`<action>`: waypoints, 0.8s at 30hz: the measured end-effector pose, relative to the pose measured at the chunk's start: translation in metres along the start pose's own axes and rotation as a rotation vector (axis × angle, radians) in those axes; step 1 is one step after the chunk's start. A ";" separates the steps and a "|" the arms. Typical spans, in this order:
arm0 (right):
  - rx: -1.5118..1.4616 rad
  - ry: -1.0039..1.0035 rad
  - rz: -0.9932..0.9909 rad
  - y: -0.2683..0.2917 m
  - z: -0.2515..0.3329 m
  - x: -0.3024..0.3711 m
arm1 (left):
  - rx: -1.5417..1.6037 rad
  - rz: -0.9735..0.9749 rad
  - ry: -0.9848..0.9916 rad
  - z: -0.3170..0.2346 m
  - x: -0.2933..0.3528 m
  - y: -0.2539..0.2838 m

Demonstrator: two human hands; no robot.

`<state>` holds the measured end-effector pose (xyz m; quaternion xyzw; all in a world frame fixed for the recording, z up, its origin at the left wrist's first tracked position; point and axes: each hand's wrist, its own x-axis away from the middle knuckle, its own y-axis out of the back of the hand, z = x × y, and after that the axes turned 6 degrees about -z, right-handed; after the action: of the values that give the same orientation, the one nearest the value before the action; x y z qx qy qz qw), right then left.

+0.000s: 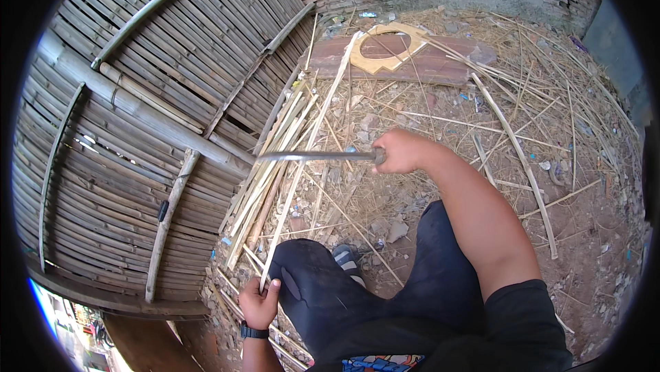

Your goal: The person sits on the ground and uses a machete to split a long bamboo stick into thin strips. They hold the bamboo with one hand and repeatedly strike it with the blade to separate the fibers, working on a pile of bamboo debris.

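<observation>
So the long bamboo strip (307, 145) runs from the left hand (259, 303) down by the knee, up across the dirt toward the yellow cutout frame (385, 46) lying on a reddish board (412, 59). Left hand is closed around the strip's lower end, thumb on top. The right hand (402, 151) is fisted tight around the handle of a long blade (313, 156), which sticks out leftward and crosses the strip about midway, just by the woven bamboo wall (137, 131). More split strips (265, 179) lie piled beside it.
</observation>
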<state>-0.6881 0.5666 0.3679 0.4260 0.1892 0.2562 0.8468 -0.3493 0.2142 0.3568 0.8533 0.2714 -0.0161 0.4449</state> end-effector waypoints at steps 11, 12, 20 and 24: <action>-0.065 -0.220 -0.380 0.012 -0.026 -0.003 | 0.136 0.225 0.130 0.007 0.001 0.022; -0.030 -0.174 -0.273 0.013 -0.022 -0.002 | 0.124 0.242 0.157 0.004 0.003 0.021; 0.111 0.118 -0.006 0.005 0.041 -0.003 | 0.136 0.210 0.061 -0.006 -0.005 0.016; -0.204 -0.287 -0.402 0.018 -0.011 -0.010 | 0.074 0.168 0.062 0.004 -0.003 0.029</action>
<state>-0.7069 0.5772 0.3775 0.3240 0.1212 0.0376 0.9375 -0.3374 0.1961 0.3768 0.8890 0.2120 0.0377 0.4041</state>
